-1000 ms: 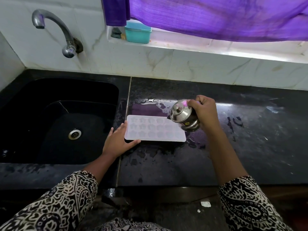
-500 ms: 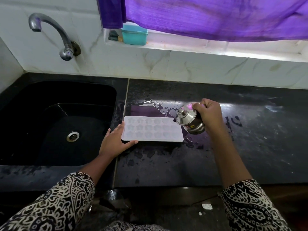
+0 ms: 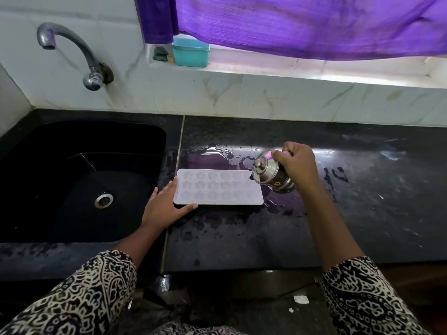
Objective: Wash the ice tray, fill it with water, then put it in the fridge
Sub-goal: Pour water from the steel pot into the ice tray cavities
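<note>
On the black countertop (image 3: 242, 238), just right of the sink (image 3: 72, 177), the ice tray (image 3: 219, 187) lies flat with its moulded cells facing up. This position gives the tray a level base, so water can settle evenly across the rows of cells.

The left hand (image 3: 164, 206) rests at the near-left corner of the tray. Its fingers are straight and laid along the left edge, and the thumb lies along the near edge. The hand does not grip. It acts as a stop, which likely prevents the light tray from sliding on the wet surface.

The right hand (image 3: 296, 163) is curled round a small steel vessel (image 3: 268, 174) and clamps it firmly. The vessel is tilted to the left, with its knobbed top just over the far-right corner of the tray. This attitude suits pouring into the end cells. No stream of water can be made out, and the fill level of the cells cannot be determined.

A puddle (image 3: 229, 153) lies on the countertop just beyond the tray. The step in hand appears to be filling. Transfer to the fridge is not yet done.
</note>
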The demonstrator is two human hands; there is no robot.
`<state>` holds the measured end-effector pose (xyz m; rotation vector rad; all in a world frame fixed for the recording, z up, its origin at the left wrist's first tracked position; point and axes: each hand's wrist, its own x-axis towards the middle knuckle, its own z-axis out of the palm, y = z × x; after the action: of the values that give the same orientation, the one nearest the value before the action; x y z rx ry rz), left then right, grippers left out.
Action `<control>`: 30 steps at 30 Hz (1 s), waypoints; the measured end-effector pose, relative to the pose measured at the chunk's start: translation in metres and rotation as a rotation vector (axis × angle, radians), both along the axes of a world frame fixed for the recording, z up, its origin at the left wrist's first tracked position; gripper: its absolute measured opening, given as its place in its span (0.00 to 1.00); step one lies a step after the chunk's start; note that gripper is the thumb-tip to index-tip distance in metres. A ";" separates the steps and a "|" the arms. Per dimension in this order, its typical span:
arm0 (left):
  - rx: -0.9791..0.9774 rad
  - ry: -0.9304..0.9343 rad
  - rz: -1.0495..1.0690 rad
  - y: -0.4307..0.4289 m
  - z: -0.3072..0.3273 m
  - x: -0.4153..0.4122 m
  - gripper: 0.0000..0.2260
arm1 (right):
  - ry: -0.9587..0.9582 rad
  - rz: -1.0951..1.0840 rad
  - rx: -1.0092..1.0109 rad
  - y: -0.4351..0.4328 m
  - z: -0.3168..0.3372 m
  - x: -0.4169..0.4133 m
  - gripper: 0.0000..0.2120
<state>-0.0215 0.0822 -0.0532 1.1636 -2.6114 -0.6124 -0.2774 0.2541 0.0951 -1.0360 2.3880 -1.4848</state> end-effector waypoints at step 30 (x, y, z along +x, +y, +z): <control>-0.007 -0.002 -0.004 -0.002 -0.003 0.000 0.54 | 0.023 0.037 0.016 -0.010 0.002 -0.001 0.18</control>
<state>-0.0213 0.0798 -0.0565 1.1580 -2.6157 -0.6022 -0.2784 0.2445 0.0968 -1.0928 2.3786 -1.4474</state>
